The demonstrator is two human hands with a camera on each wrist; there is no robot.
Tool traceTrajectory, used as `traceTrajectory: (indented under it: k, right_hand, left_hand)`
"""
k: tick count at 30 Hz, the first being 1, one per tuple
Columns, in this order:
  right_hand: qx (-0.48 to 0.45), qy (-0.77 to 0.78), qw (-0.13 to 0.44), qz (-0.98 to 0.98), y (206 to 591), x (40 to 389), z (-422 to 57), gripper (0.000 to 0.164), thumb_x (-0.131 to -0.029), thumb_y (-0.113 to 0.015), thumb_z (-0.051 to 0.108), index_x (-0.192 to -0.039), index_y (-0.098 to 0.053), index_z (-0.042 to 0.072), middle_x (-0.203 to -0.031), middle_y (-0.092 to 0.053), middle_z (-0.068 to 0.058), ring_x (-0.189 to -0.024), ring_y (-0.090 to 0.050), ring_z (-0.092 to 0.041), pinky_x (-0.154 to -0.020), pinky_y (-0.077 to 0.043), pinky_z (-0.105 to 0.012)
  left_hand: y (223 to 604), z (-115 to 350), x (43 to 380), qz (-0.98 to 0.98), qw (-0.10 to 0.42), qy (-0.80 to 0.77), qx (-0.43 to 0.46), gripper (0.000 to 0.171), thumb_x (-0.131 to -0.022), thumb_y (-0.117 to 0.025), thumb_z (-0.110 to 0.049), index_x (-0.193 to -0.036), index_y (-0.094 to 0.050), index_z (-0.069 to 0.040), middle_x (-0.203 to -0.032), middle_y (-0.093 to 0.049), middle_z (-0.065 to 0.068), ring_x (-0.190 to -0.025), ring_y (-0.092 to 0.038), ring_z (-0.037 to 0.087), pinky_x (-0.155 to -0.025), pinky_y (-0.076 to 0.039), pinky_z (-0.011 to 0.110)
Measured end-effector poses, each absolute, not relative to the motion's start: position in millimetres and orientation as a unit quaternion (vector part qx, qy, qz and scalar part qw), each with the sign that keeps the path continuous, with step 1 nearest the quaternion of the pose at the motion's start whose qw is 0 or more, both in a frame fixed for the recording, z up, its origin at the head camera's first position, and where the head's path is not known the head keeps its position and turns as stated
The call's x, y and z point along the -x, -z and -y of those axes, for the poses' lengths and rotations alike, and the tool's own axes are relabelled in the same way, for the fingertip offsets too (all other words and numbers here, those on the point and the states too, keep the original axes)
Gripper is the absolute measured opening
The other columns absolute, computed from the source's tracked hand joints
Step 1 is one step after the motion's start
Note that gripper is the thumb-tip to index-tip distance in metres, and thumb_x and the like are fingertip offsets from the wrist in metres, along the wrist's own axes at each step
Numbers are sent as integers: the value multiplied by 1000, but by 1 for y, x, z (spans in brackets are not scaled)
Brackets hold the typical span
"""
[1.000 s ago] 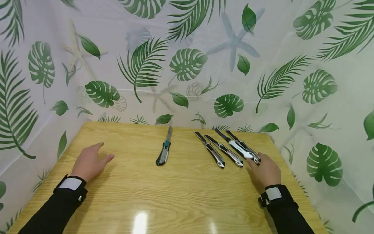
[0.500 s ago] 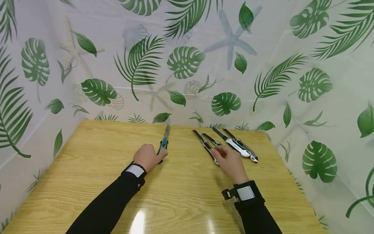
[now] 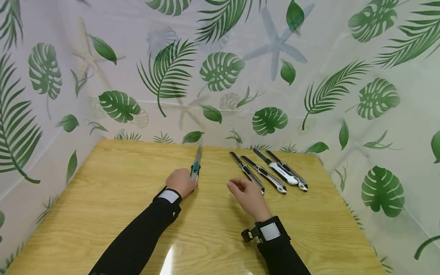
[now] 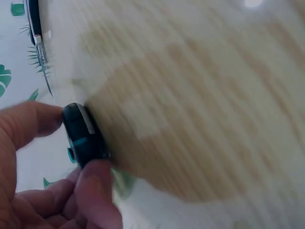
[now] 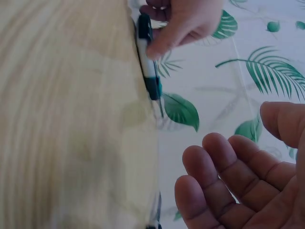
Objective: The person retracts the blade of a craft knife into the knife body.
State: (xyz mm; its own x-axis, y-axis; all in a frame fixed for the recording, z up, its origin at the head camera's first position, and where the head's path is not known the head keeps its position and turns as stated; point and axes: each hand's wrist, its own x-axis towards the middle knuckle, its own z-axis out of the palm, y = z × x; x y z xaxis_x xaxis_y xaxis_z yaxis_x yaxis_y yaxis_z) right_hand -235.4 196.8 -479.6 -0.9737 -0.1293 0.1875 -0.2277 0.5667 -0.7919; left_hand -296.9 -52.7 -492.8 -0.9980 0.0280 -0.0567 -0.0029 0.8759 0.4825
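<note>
My left hand (image 3: 181, 182) pinches the handle of a teal and dark utility knife (image 3: 195, 168), whose blade points toward the back edge. In the left wrist view, thumb and index finger sit on either side of that dark handle (image 4: 85, 136). To the right, my right hand (image 3: 249, 195) hovers over the wood with loosely bent fingers and nothing in them. Its relaxed fingers (image 5: 219, 162) spread low in the right wrist view. Just beyond it lies a black and silver utility knife (image 3: 253, 176), its lower end partly behind the hand.
Further right lie a second slim utility knife (image 3: 271, 179), a white-handled one (image 3: 283, 174) and another dark one (image 3: 300, 181), all slanting side by side. They rest on a wooden table (image 3: 137, 164). Behind it hangs a leaf-print cloth (image 3: 220, 34).
My left hand came in from the left and took hold of the teal utility knife. My right hand left the white-handled knife's end and moved leftward, past the slim knives.
</note>
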Motion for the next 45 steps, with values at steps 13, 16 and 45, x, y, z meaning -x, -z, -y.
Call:
traceTrajectory:
  k: [13,16,45]
  right_hand:
    - [-94,-472,10,876,488,237,-177,42,-100,-65,42,-124,-71,7,-103,-73,2,-92,-68,-15,-78,-56,-37]
    - [-89,-504,-11,859,489,237,-175,45,-100,-65,41,-125,-69,4,-102,-73,-2,-90,-69,-19,-77,-57,-37]
    - [-164,-763,-369,505,492,202,-154,31,-111,-45,31,-124,-64,10,-92,-64,1,-70,-61,-9,-65,-54,-25]
  left_hand:
    - [495,61,290,-889,112,-443,15,25,-90,-81,-24,-84,-69,-2,-71,-66,8,-49,-66,20,-44,-51,29]
    - [491,59,277,-833,132,-537,16,27,-90,-80,-20,-100,-66,1,-88,-66,12,-63,-69,22,-53,-58,33]
    - [506,57,188,-615,99,-771,-133,45,-103,-61,-25,-144,-56,-7,-138,-62,13,-125,-59,19,-100,-49,35]
